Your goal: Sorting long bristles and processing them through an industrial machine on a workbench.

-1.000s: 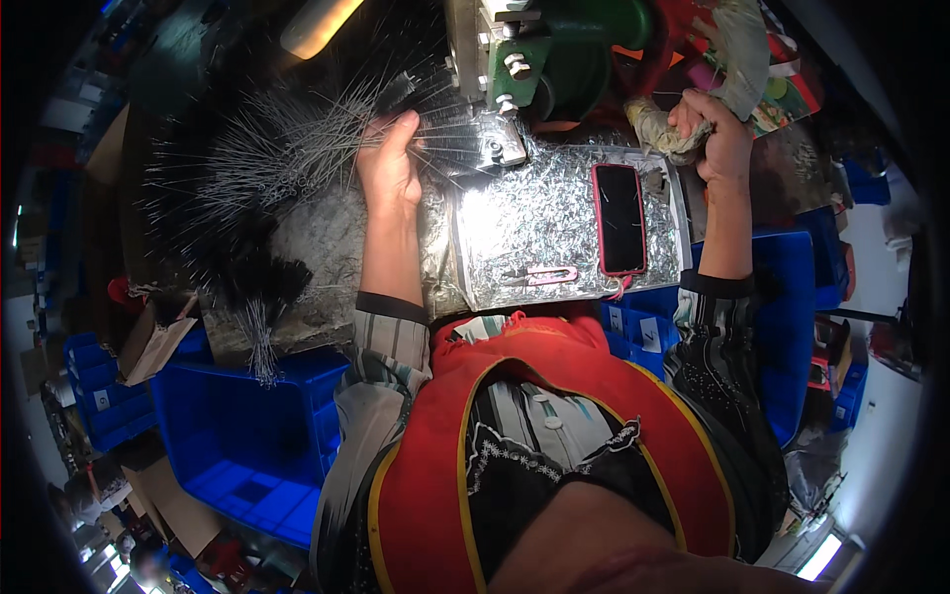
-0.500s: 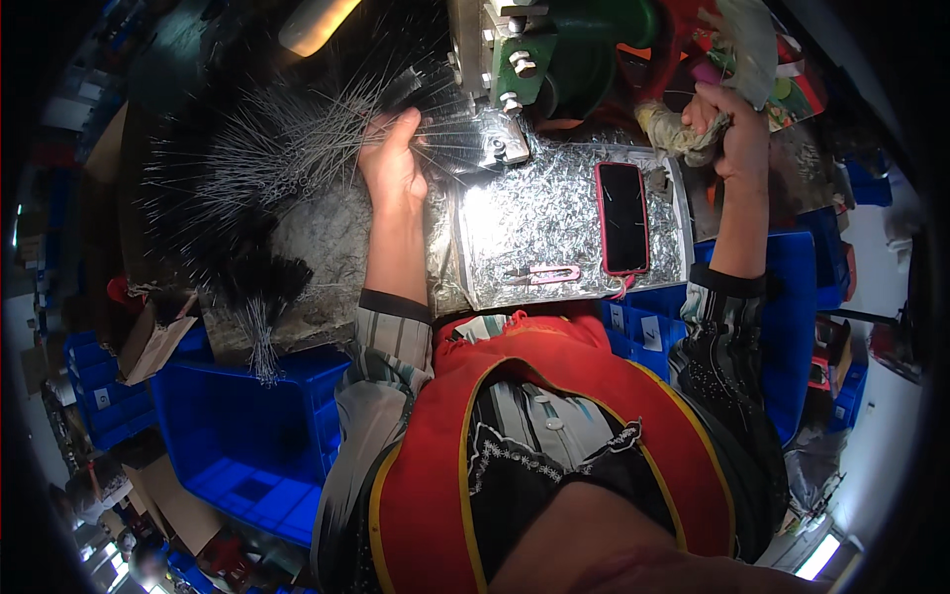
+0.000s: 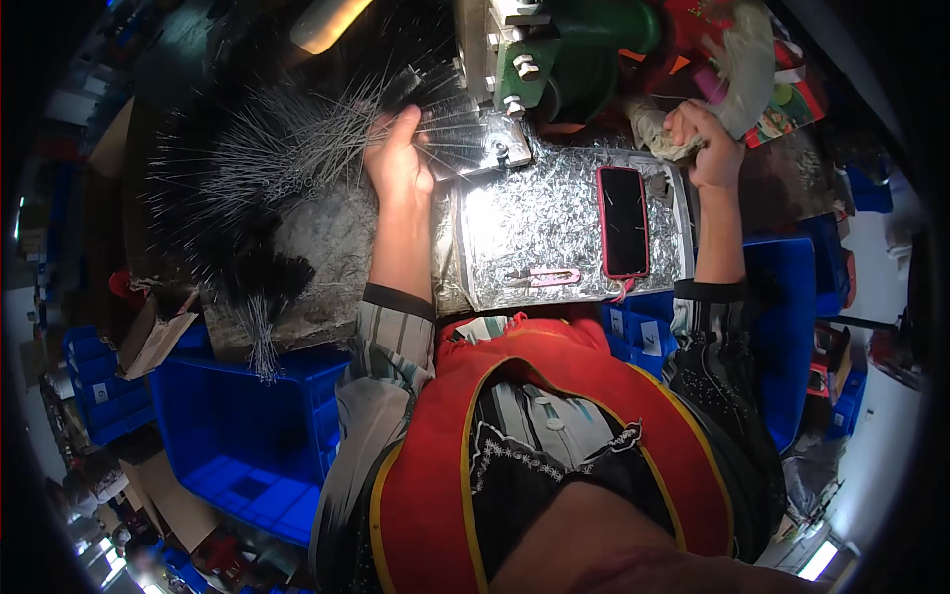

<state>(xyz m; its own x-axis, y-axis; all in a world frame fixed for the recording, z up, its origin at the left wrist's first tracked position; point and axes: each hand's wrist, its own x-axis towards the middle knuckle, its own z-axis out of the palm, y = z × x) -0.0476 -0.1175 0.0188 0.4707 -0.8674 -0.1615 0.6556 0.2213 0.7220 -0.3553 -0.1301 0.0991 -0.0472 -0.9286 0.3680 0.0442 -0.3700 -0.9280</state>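
My left hand (image 3: 399, 166) is closed, thumb up, round a bunch of thin wire-stemmed brushes (image 3: 450, 124). Their stems and dark bristles fan out to its right, against the metal block (image 3: 507, 147) under the green machine (image 3: 529, 67). A large heap of similar wire stems (image 3: 267, 144) spreads to the left of this hand, partly behind it. At the right, my right hand (image 3: 711, 144) is wrapped round a pale cloth-wrapped handle (image 3: 661, 136) beside the machine. Most of that handle's grip is hidden by my fingers.
A tray (image 3: 534, 218) strewn with metal clippings lies before me. On it are a pink-edged phone (image 3: 622, 223) and small pink snips (image 3: 552, 276). A smaller brush bundle (image 3: 262, 332) lies at the bench's left edge. Blue bins (image 3: 237, 426) stand below it and at the right (image 3: 782, 346).
My right hand and the cloth-wrapped handle have shifted left and slightly toward me. My left hand keeps its grip on the brushes with hardly any movement.
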